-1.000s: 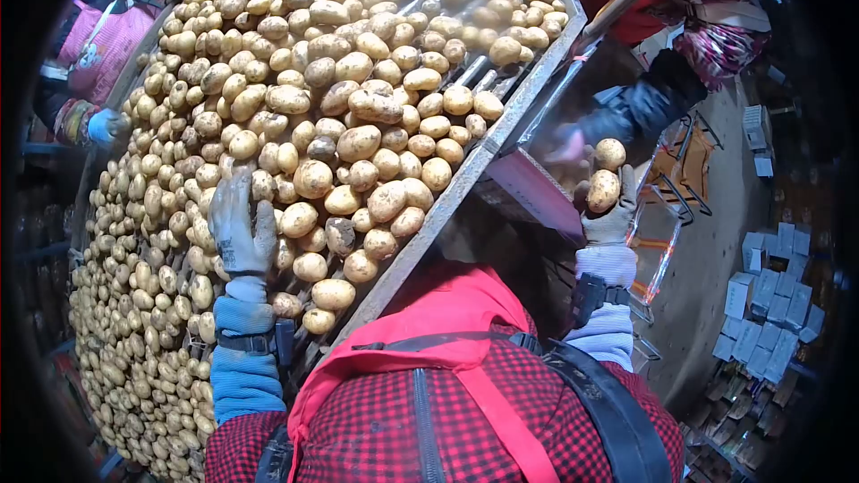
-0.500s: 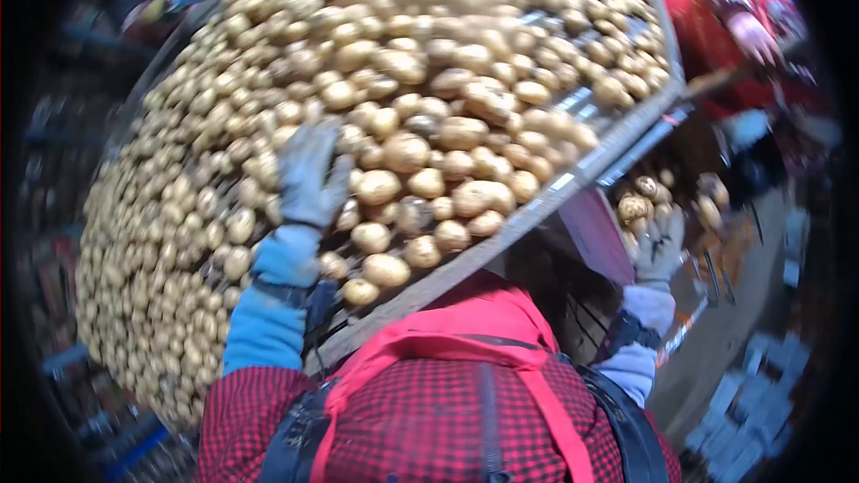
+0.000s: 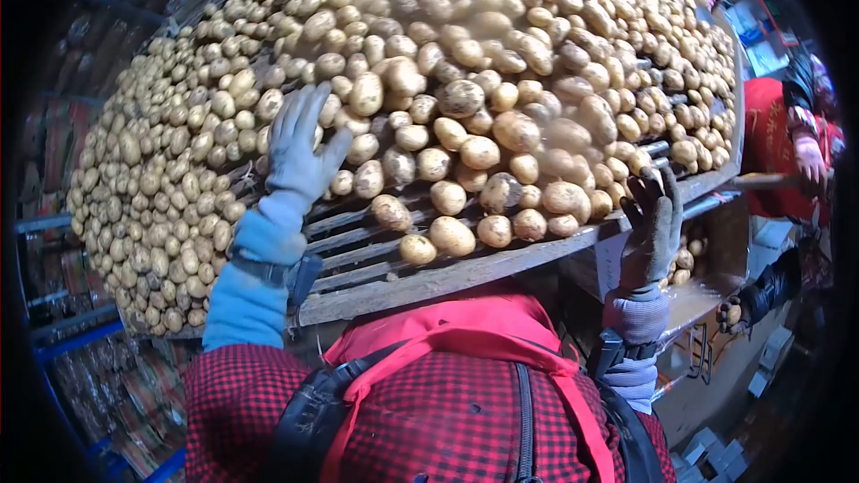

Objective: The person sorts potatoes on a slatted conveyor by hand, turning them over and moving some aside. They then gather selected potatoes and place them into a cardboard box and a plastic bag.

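Note:
A wide slatted sorting table (image 3: 528, 248) is heaped with potatoes (image 3: 452, 235) of many sizes, some with dark soil on them. My left hand (image 3: 302, 148), in a grey glove, lies over the heap with its fingers spread and touches potatoes at their near side. Bare slats (image 3: 358, 237) show just to the right of its wrist. At the table's near right edge my right hand (image 3: 651, 228) is raised in a soiled glove, fingers apart, with no potato in it. Several potatoes lie close to its fingertips.
Below the right edge stands a box (image 3: 716, 241) with potatoes (image 3: 684, 259) inside. A co-worker's dark-gloved hand (image 3: 735, 313) holds a potato beside it. Another person in a red apron (image 3: 769, 125) stands at the right. Stacked filled bags (image 3: 134, 402) and blue rails are at the left.
My right hand has risen from the box beside the table to the table's edge. My left hand stays on the heap, and more slats show near it. The view has turned.

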Demonstrator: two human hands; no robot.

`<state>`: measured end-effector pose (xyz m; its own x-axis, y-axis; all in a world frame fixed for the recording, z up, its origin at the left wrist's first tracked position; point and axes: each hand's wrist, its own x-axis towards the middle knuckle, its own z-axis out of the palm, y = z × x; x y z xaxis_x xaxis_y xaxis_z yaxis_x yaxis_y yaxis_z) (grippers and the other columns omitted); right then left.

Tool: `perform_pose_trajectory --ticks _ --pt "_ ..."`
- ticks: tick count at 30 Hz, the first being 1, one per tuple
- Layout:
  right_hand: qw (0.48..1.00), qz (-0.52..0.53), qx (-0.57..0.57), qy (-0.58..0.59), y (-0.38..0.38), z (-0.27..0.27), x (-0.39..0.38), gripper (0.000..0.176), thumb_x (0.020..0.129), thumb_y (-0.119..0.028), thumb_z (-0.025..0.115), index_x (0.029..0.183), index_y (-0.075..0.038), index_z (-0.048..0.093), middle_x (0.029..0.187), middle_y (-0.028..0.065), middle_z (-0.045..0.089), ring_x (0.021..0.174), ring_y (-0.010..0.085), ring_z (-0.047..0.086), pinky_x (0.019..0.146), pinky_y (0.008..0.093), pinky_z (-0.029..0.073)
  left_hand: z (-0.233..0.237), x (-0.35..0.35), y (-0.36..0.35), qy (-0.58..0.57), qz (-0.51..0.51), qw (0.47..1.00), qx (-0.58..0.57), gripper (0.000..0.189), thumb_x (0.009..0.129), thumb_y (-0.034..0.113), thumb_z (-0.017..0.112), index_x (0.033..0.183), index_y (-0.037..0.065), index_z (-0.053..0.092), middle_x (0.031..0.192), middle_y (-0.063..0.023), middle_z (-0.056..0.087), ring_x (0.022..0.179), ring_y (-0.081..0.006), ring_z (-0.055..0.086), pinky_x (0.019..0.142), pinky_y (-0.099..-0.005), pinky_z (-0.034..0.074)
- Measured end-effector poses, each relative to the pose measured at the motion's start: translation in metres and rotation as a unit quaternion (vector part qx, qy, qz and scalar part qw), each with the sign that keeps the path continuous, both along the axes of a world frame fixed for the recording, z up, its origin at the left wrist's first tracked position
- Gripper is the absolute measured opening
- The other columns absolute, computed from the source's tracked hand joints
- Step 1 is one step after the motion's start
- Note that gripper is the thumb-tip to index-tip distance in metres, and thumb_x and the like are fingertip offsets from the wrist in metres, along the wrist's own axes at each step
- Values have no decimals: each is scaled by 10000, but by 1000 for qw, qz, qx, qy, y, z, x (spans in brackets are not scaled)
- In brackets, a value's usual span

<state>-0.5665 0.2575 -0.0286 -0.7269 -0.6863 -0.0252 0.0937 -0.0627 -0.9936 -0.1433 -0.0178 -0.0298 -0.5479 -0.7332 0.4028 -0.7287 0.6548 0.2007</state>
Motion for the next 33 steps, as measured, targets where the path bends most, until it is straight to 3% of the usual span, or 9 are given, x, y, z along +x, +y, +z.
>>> perform_pose_trajectory --ticks 6,12,16,20,23,26,29,32,33 --pt "994 78 35 64 -16 -34 28 467 1142 -237 473 1560 -29 452 1461 163 591 1295 256 619 1121 387 480 2 91 72 -150 113 978 91 1066 773 573 833 1629 135 373 1620 -242 380 1517 -436 327 1260 -544 265" --pt "991 58 41 111 -24 -46 32 471 1118 -148 499 1555 19 450 1473 181 579 1361 255 551 1173 395 418 10 37 68 -221 194 936 194 1114 682 502 920 1622 316 351 1688 -153 264 1546 -427 232 1137 -693 351" --pt "990 35 34 136 -25 -56 40 467 1111 -136 508 1548 20 461 1480 186 579 1360 266 562 1161 394 435 -5 0 59 -102 217 948 209 1204 633 262 961 1649 245 313 1674 -308 152 1472 -520 373 1118 -534 478" --pt "978 -2 51 204 -30 -57 47 440 1102 -125 533 1513 30 505 1450 194 605 1327 271 596 1118 387 483 -13 -26 50 -43 98 963 247 1082 701 63 852 1642 237 347 1639 -292 278 1446 -478 446 1092 -481 528" --pt "970 -17 75 230 -31 -54 51 425 1097 -123 545 1491 36 529 1429 199 621 1309 267 612 1109 385 493 -7 -88 39 99 10 988 121 999 744 119 857 1614 262 388 1657 -339 222 1229 -538 616 985 -532 581" --pt "970 -23 73 231 -29 -59 48 418 1096 -124 545 1483 34 540 1420 202 630 1300 266 620 1112 384 491 -4 -135 12 30 19 982 188 968 786 196 814 1629 251 340 1652 -398 149 1033 -557 686 879 -571 605" --pt "969 -35 76 231 -32 -61 50 413 1094 -117 546 1480 30 544 1405 204 640 1299 269 621 1112 387 491 8 -182 -29 40 -46 990 129 747 907 331 754 1574 203 441 1590 -329 348 1184 -527 631 987 -535 554" --pt "967 -43 67 241 -32 -57 51 405 1087 -104 551 1471 25 555 1381 211 654 1282 273 630 1117 392 488 29 -226 -54 63 -79 974 201 767 928 403 758 1590 194 431 1515 -299 478 1260 -491 591 1008 -508 546" --pt "966 -37 62 250 -32 -57 51 405 1085 -106 555 1468 25 556 1380 211 655 1277 272 634 1118 392 487 18 -233 -66 143 -185 959 163 802 924 447 769 1599 192 420 1547 -275 462 1260 -436 617 1012 -481 553"
